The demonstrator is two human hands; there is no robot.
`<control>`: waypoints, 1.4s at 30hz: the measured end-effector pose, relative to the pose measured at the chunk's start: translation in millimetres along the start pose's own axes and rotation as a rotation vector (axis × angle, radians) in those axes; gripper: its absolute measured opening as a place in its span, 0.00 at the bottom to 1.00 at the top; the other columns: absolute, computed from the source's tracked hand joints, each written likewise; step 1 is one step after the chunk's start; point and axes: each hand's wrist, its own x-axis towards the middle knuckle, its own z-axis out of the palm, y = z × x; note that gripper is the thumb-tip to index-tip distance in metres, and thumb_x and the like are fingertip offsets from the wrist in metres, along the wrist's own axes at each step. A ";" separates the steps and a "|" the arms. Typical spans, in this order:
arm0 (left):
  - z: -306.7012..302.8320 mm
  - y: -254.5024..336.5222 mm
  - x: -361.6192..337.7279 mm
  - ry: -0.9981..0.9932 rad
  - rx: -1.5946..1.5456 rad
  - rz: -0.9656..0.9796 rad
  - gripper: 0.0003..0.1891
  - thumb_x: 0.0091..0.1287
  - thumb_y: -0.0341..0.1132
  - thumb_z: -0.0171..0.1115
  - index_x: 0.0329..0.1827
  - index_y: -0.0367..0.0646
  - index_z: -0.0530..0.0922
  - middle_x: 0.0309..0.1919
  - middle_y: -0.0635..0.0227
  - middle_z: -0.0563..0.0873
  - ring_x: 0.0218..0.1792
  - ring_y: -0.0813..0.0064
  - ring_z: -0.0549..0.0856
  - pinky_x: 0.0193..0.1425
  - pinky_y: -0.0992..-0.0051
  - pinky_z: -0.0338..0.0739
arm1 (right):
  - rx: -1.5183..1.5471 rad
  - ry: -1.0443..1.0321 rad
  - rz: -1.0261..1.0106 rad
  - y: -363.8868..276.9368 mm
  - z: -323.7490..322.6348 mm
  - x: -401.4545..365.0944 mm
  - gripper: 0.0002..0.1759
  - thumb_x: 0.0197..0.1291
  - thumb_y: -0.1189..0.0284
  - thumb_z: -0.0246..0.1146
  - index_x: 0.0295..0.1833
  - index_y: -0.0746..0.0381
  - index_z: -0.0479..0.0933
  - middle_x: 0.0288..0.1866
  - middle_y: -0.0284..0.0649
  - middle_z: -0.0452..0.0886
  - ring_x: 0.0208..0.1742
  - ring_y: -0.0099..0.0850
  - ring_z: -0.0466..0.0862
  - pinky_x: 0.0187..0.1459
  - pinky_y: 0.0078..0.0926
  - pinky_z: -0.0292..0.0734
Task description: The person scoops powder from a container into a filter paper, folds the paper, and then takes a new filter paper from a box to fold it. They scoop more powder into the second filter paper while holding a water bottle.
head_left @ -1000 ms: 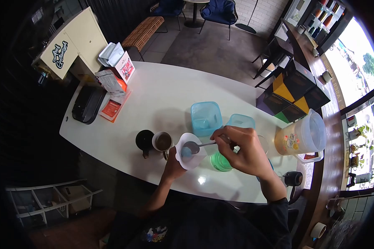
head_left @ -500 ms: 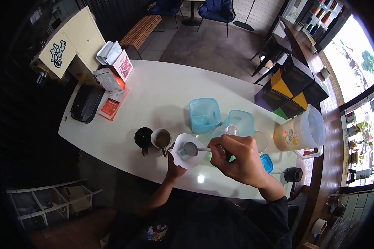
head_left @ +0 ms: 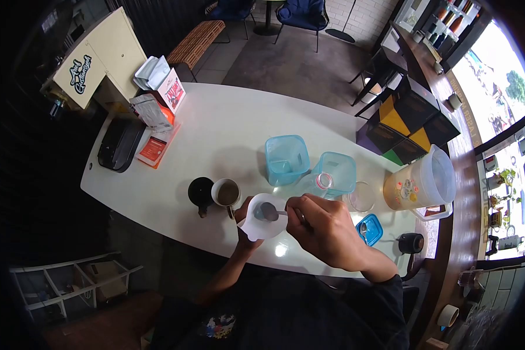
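My left hand [head_left: 247, 239] is closed around a white cup-like vessel [head_left: 270, 230] with a wide flared rim, tilted toward me. In my right hand [head_left: 328, 232] is a spoon [head_left: 269, 210], its round bowl over the vessel's mouth. Something bluish shows inside the vessel; I cannot make out what. Just left of the vessel stand a mug with brown contents [head_left: 225, 193] and a black mug [head_left: 201, 191]. A clear bottle with a pink-ringed mouth [head_left: 324, 181] is beyond my right hand, partly hidden by it.
Two blue translucent containers [head_left: 287, 156] stand beyond the vessel. To the right are a blue lid [head_left: 376, 229] with a small spoon in it, a clear round lid [head_left: 362, 196], a large plastic pitcher [head_left: 403, 185] and a black cup [head_left: 411, 243]. Pouches [head_left: 151, 111] stand at the table's left.
My right hand has moved slightly toward me and left, with the spoon tilting. The vessel has tipped a little toward me, and more of the bottle and blue lid now shows.
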 end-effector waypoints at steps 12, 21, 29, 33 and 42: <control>-2.5 -10.7 -4.8 0.048 0.324 0.201 0.23 0.55 0.28 0.72 0.55 0.38 0.76 0.47 0.61 0.83 0.47 0.66 0.83 0.51 0.69 0.78 | 0.042 0.086 0.087 -3.0 -30.2 -12.4 0.06 0.56 0.83 0.64 0.40 0.69 0.78 0.28 0.43 0.81 0.23 0.35 0.83 0.25 0.28 0.76; -9.8 -24.3 -9.1 -0.009 0.308 -0.058 0.22 0.55 0.28 0.73 0.53 0.39 0.79 0.46 0.62 0.85 0.46 0.68 0.85 0.50 0.69 0.79 | 0.418 0.747 0.325 37.4 -93.6 -45.2 0.14 0.73 0.72 0.56 0.41 0.75 0.78 0.17 0.37 0.73 0.11 0.18 0.68 0.13 0.14 0.57; -11.1 -69.9 -18.5 0.062 0.166 -0.114 0.19 0.58 0.31 0.76 0.50 0.39 0.80 0.41 0.67 0.87 0.42 0.73 0.86 0.47 0.71 0.82 | 0.178 0.771 0.439 92.1 -100.0 -62.7 0.14 0.73 0.70 0.57 0.43 0.72 0.80 0.21 0.35 0.76 0.16 0.17 0.72 0.16 0.15 0.62; -6.0 -40.3 -9.6 -0.029 0.299 -0.007 0.21 0.57 0.28 0.77 0.52 0.38 0.79 0.43 0.67 0.86 0.43 0.73 0.85 0.48 0.70 0.82 | 0.061 0.504 0.608 116.4 -69.8 -55.4 0.12 0.70 0.71 0.58 0.42 0.70 0.81 0.21 0.37 0.80 0.19 0.19 0.77 0.23 0.20 0.70; -6.5 -39.4 -8.6 -0.080 0.321 -0.010 0.26 0.53 0.31 0.80 0.54 0.38 0.78 0.46 0.65 0.85 0.45 0.72 0.85 0.50 0.69 0.81 | -0.194 0.382 0.496 139.7 -17.1 -42.7 0.08 0.63 0.78 0.59 0.40 0.73 0.81 0.28 0.52 0.79 0.24 0.44 0.78 0.30 0.36 0.71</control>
